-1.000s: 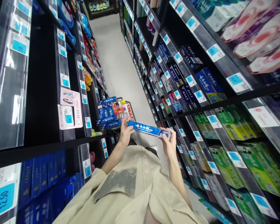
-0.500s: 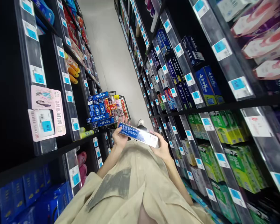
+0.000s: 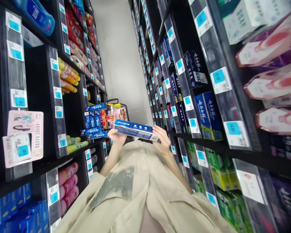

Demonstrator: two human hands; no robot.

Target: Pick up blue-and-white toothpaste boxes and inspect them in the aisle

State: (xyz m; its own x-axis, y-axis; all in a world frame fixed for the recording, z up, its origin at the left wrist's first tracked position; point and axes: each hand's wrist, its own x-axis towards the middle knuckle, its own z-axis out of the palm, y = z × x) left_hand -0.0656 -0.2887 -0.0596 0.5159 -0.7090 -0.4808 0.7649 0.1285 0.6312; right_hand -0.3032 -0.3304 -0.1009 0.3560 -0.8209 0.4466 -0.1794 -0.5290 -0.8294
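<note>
A long blue and white toothpaste box is held level in front of my chest, between both hands. My left hand supports its left end, the thumb in front and the fingers rising behind it. At the right end, my right hand grips the box with its fingers over the top edge. Just beyond my left hand is a cart loaded with blue boxes of similar look and red boxes.
Shelves with price tags line both sides of the aisle floor. Blue toothpaste boxes and green boxes fill the right shelf. Pink bottles and yellow-green tubes lie at the left. The cart's black handle stands ahead.
The box has turned in my hands, so a different blue printed face shows, and it lies more level. My view has shifted, and the hands appear slightly further left.
</note>
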